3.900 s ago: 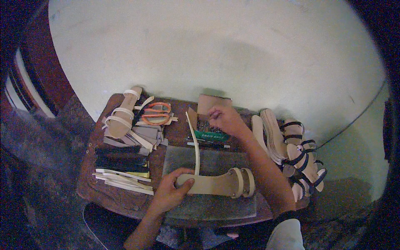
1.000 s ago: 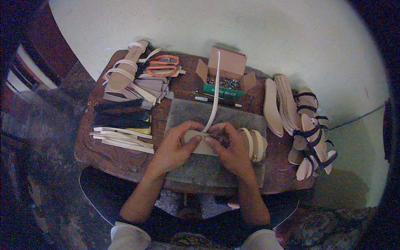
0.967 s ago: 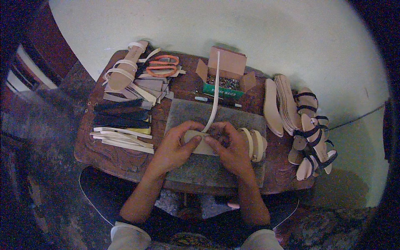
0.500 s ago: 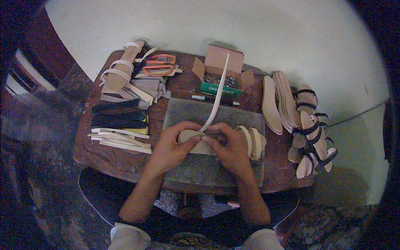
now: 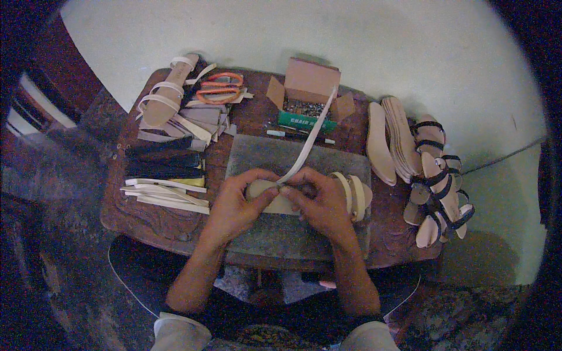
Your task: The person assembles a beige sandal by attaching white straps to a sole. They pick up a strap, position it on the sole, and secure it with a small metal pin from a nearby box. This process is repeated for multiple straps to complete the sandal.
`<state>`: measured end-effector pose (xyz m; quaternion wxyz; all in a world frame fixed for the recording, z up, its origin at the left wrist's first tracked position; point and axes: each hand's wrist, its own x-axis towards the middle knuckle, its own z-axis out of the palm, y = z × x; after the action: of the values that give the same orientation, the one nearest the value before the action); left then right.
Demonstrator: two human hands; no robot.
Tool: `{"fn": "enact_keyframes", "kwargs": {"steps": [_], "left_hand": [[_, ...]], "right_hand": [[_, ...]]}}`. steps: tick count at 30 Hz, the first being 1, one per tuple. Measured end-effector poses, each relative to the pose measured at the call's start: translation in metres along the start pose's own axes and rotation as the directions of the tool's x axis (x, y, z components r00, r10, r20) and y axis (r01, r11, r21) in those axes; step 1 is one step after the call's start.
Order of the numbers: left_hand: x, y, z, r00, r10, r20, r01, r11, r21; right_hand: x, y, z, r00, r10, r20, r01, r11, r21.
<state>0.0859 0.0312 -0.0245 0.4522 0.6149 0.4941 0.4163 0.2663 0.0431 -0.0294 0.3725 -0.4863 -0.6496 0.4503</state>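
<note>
A sandal [image 5: 285, 205] with a beige sole lies crosswise before me, its two cream straps [image 5: 349, 196] at the right end. My left hand [image 5: 237, 205] is closed round its left end, thumb on top. From the far edge of the sole a long white strap [image 5: 308, 143] rises, leaning away and to the right. My right hand [image 5: 323, 205] pinches at the base of this strap, thumb against the sole. Both thumb tips nearly meet there; the fingers beneath are partly hidden. Under the sandal is a dark grey slab [image 5: 252, 237].
On the wooden table [image 5: 170, 225], an open box of small tacks [image 5: 307, 120] and a pen [image 5: 281, 136] stand beyond. At left are orange-handled scissors [image 5: 219, 88], a finished sandal [image 5: 165, 102] and white strips [image 5: 164, 196]. Stacked soles [image 5: 400, 140] and black-strapped sandals [image 5: 445, 187] lie right.
The white strap's free end has swung to the right and now leans further over the box. My hands have shifted only slightly at the strap's base.
</note>
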Motion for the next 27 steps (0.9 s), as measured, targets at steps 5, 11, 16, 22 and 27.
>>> {"fn": "enact_keyframes", "kwargs": {"steps": [5, 11, 16, 22, 27], "left_hand": [[-0.001, -0.001, 0.000, 0.995, 0.084, -0.049, -0.080, 0.993, 0.082], [-0.002, -0.004, 0.002, 1.000, 0.021, -0.021, -0.020, 1.000, 0.012], [-0.002, -0.004, 0.003, 0.999, 0.032, -0.022, -0.032, 0.999, -0.009], [-0.002, 0.003, -0.001, 0.996, -0.089, 0.021, 0.089, 0.995, 0.036], [-0.003, -0.002, 0.002, 0.998, 0.048, -0.036, -0.047, 0.999, 0.013]], "right_hand": [[0.000, -0.017, -0.001, 0.990, 0.140, 0.021, -0.140, 0.990, -0.003], [-0.001, -0.008, 0.000, 0.998, 0.068, -0.005, -0.069, 0.997, -0.045], [0.001, -0.007, 0.002, 0.997, 0.078, -0.010, -0.079, 0.995, -0.068], [-0.001, -0.007, 0.004, 0.997, 0.061, -0.038, -0.064, 0.994, -0.088], [0.000, -0.007, 0.007, 0.999, 0.009, -0.052, -0.016, 0.992, -0.123]]}}
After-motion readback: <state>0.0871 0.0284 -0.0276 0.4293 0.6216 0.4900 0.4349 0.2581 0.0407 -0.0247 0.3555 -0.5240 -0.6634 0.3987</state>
